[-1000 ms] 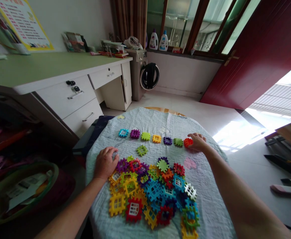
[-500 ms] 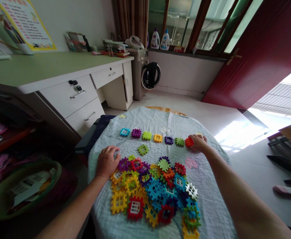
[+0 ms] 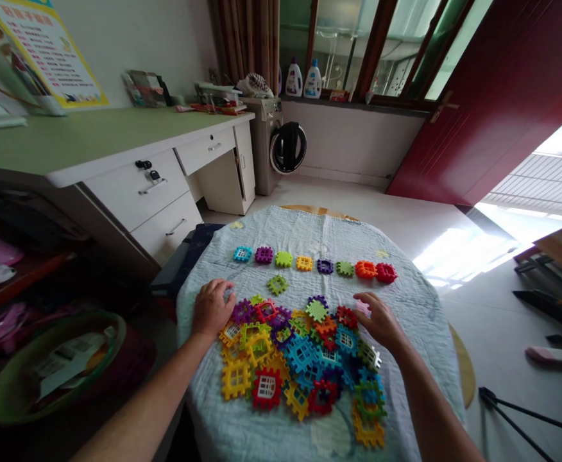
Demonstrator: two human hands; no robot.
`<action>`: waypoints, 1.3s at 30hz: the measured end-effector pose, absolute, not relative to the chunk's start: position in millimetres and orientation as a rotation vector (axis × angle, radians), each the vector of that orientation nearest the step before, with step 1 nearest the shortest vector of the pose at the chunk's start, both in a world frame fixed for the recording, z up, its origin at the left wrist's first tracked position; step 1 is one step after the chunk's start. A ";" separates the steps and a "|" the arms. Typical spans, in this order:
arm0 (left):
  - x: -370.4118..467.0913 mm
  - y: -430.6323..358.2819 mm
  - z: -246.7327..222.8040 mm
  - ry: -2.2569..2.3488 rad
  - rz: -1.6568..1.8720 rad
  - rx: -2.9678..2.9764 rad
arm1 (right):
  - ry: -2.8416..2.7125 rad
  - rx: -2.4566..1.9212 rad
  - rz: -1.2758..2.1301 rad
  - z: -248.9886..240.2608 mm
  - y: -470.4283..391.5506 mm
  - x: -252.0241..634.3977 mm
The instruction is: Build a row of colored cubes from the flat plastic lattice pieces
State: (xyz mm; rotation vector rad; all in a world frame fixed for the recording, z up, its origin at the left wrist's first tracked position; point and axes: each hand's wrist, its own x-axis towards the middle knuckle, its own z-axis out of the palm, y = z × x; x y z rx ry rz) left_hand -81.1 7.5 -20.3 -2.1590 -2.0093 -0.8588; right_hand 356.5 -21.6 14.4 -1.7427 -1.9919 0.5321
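- We see the left hand (image 3: 212,308) on the left edge of the pile of blocks (image 3: 303,354), thumb and fingers parted, and we see nothing held in it
- The right hand (image 3: 382,319) is at the right side of the pile, also with thumb and fingers apart and nothing between; we cannot tell if it touches the cloth (image 3: 319,224)
- Half a second ago this right hand covered the far right end of the row of blocks (image 3: 305,264); now it has come back nearer to us
- So a red block (image 3: 386,273) shows at that end, just beside the orange block (image 3: 366,269); we judge it is set down and the row holds eight
- One lone green block (image 3: 277,284) lies between row and pile
- Farther away we see a desk (image 3: 117,128), a washing machine (image 3: 262,141) and a red door (image 3: 459,109)
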 end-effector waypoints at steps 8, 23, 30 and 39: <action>-80.7 6.9 -20.5 -2.027 -0.858 -2.155 | -1.663 -1.715 0.621 -8.2 -37.3 349.5; -80.7 8.0 -23.4 -2.029 -0.868 -2.139 | -1.786 -1.812 0.475 7.4 -27.4 318.1; -79.2 6.5 -20.7 -2.048 -0.884 -2.133 | -2.174 -1.937 0.484 37.7 -24.5 249.2; -77.6 5.4 -15.9 -2.083 -0.894 -2.149 | -2.253 -1.949 0.488 41.6 -9.4 237.4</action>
